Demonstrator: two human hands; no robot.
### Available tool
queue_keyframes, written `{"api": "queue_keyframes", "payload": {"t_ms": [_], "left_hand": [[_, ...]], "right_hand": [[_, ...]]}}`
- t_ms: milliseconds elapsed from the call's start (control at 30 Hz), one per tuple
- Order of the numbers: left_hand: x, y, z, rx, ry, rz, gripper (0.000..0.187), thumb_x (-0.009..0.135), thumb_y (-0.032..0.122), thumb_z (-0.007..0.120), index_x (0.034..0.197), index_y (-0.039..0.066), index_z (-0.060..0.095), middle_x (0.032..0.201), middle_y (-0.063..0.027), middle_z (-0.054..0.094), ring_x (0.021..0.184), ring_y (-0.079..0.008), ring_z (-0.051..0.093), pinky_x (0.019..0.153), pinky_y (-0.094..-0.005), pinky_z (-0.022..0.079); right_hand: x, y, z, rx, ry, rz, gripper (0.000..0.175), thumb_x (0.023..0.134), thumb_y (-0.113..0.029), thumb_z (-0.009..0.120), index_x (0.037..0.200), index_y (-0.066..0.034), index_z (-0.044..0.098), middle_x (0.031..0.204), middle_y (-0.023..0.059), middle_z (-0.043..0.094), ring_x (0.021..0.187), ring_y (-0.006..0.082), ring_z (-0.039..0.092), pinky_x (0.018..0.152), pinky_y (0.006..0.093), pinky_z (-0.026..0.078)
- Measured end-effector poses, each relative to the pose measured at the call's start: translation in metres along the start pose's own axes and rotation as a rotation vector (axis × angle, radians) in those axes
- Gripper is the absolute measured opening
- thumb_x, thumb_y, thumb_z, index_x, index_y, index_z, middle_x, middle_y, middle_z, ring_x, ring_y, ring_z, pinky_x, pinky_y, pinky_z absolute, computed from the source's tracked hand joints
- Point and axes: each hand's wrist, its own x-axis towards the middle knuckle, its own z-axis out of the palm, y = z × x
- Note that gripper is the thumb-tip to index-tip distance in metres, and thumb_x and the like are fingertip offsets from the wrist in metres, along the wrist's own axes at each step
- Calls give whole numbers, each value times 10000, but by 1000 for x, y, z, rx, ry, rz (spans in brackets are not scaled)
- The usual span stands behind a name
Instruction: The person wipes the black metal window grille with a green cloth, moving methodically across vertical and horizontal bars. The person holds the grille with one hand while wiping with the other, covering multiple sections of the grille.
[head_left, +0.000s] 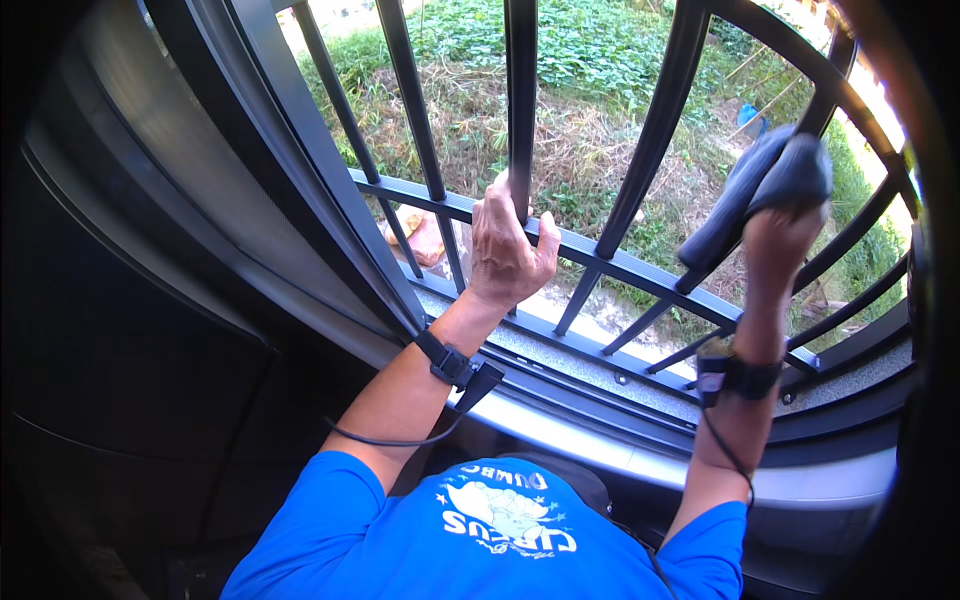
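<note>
Dark metal window bars curve across the view. My left hand (510, 247) is closed around the foot of an upright bar (521, 97), where it meets the horizontal rail (574, 246). At the right, my right hand (784, 225) holds a folded dark blue-grey cloth (791, 176), slightly blurred. The cloth lies against another upright bar (817, 112), with one long flap hanging down along it towards the rail. Most of my right fingers are hidden under the cloth.
A dark window frame (300, 150) with a mesh screen (232, 187) stands at the left. Below the bars run a sliding track (555, 375) and a white sill (577, 435). Each wrist wears a black strap (442, 360) with a cord. Grass and leafy plants (555, 45) grow outside.
</note>
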Motion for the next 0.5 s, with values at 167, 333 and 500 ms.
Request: {"api": "queue_keyframes", "payload": {"t_ms": [167, 333, 500], "left_hand": [[1, 0, 0, -4, 19, 16, 700, 862, 89, 710, 1459, -102, 398, 1025, -160, 574, 875, -312, 612, 873, -465, 462], [-1, 1, 2, 8, 3, -9, 681, 892, 92, 720, 1460, -81, 387, 1007, -124, 581, 932, -279, 580, 894, -449, 482], [-2, 1, 0, 17, -24, -21, 690, 898, 93, 710, 1475, -87, 377, 1027, -122, 574, 943, -264, 583, 891, -426, 492]], "right_hand": [[42, 1, -6, -89, 158, -84, 314, 1103, -124, 507, 1305, 69, 652, 1187, 177, 744, 1096, 241, 737, 976, 375, 581], [-4, 30, 6, -141, 60, -431, 256, 1055, -73, 520, 1197, 58, 689, 1080, 176, 748, 1002, 279, 739, 933, 391, 573], [-90, 33, -7, -508, -81, -329, 113, 864, -10, 653, 917, -10, 752, 825, 170, 724, 749, 386, 714, 742, 443, 582]]}}
